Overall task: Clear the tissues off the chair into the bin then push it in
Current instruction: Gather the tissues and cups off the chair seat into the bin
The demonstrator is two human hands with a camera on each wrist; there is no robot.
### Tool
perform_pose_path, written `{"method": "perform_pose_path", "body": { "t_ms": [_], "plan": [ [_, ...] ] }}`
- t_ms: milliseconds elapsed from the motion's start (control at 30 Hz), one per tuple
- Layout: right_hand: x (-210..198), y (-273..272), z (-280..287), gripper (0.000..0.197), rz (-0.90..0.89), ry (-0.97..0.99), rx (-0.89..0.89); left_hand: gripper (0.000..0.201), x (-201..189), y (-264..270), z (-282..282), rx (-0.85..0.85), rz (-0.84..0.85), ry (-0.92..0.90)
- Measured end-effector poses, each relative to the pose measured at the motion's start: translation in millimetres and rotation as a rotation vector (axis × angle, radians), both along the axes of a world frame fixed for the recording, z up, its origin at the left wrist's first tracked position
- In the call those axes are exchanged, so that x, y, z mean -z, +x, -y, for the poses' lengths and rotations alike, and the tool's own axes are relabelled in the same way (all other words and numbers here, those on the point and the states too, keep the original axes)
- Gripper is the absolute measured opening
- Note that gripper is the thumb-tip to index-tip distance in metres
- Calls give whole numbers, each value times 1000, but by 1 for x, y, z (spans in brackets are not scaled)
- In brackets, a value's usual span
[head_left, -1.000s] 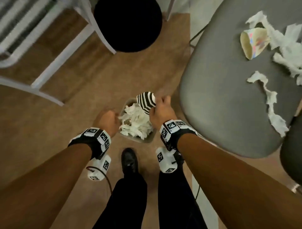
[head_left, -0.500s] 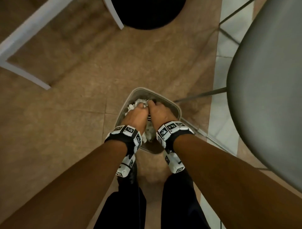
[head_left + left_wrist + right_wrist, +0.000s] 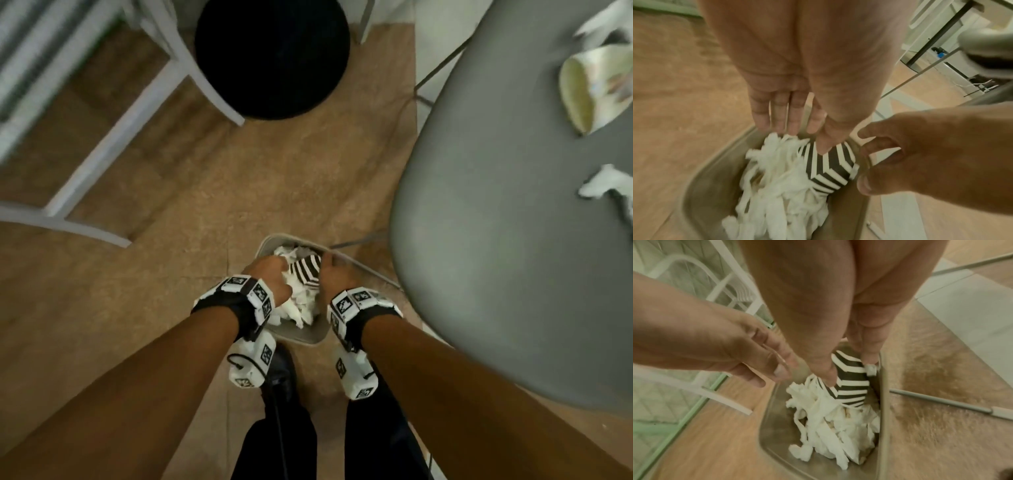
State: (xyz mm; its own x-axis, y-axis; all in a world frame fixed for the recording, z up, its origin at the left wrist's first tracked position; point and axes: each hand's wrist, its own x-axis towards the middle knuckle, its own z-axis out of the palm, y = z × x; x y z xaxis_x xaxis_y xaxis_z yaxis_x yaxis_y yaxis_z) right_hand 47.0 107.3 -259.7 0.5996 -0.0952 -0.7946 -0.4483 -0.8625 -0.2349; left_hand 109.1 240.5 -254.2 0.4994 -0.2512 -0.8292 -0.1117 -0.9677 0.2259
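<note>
At the far left of the head view a white frame (image 3: 102, 150) slants across the brown floor (image 3: 144, 308), and a round black stool (image 3: 272, 56) stands just beyond it.

Lower down, the left hand (image 3: 270, 277) reaches into the small grey bin (image 3: 298, 334) on the floor. In the left wrist view its fingers (image 3: 777, 113) are straight and close together, their tips at the far edge of the white tissues (image 3: 777, 186) piled in the bin, while the thumb lies on a black-and-white striped cup (image 3: 830, 167) that sits on the pile against the bin's right wall. Nothing is grasped by this hand.

The right hand (image 3: 334, 277) is over the right side of the bin, beside the striped cup. In the right wrist view its thumb and fingers (image 3: 867, 344) close on the cup from either side, with a scrap of tissue caught at the fingertips, so it pinches the cup. The cup leans, its lower end buried in the tissues.

To the right stands the grey chair (image 3: 496, 240), its seat edge close above the bin. On the seat, well apart from the bin, lie a pale paper cup (image 3: 596, 89) on its side and more torn white tissues (image 3: 609, 181) near the right border, blurred.
</note>
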Motion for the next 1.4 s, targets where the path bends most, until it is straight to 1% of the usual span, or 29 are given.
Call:
{"method": "perform_pose_path", "body": {
  "t_ms": [67,133,167,200,267,333,367,433,500,567,600,667,733,800,867,967,1000,1033,1067,1100,1133,1233,1266,1333,1400],
  "plan": [
    [-33,1,17,64,72,44,44,34,-37,17,19,42,39,8],
    [-71,6,37,54,131,129,73,22,-79,35,52,60,128,-8],
    [-89,9,47,47,153,203,61,21,-101,43,75,54,191,-26],
    [-107,13,57,39,160,300,30,21,-121,50,100,24,261,-65],
    [-143,24,80,28,177,495,11,23,-154,63,157,-16,384,-220],
    [-174,31,119,23,215,567,135,19,-180,72,216,30,423,-326],
    [-185,34,151,23,247,549,223,19,-194,76,251,89,446,-342],
    [-198,38,196,26,296,476,350,22,-211,87,284,160,488,-337],
    [-204,30,259,26,364,336,493,25,-219,90,330,240,500,-379],
    [-205,17,318,19,447,179,605,28,-217,86,372,329,515,-437],
    [-202,11,346,18,492,75,632,32,-215,83,391,367,524,-445],
    [-198,-3,397,18,561,-93,662,47,-202,73,425,445,525,-415],
    [-190,-14,436,30,592,-228,590,64,-187,63,446,520,491,-350],
    [-185,-21,462,47,578,-336,455,75,-170,55,455,606,451,-246],
    [-179,-22,477,64,572,-384,351,78,-155,52,454,657,440,-190],
    [-169,-17,485,94,506,-360,273,69,-145,53,447,701,490,-234],
    [-166,-13,483,101,469,-344,255,65,-145,52,445,707,501,-240],
    [-162,-9,479,104,439,-322,250,60,-146,52,442,704,503,-245],
    [-159,-5,474,103,414,-291,259,56,-148,51,439,698,501,-250],
    [-159,-1,467,97,391,-250,266,52,-150,50,435,686,497,-258],
    [-160,4,460,86,366,-204,254,47,-153,47,431,664,492,-270],
    [-168,14,436,40,299,-147,113,37,-160,42,413,592,475,-311],
    [-170,17,427,32,311,-151,89,35,-163,41,405,571,471,-319],
    [-170,18,415,25,351,-160,140,35,-166,41,391,536,443,-337],
    [-170,18,405,26,394,-163,239,37,-170,41,375,479,409,-358]
  ]
}}
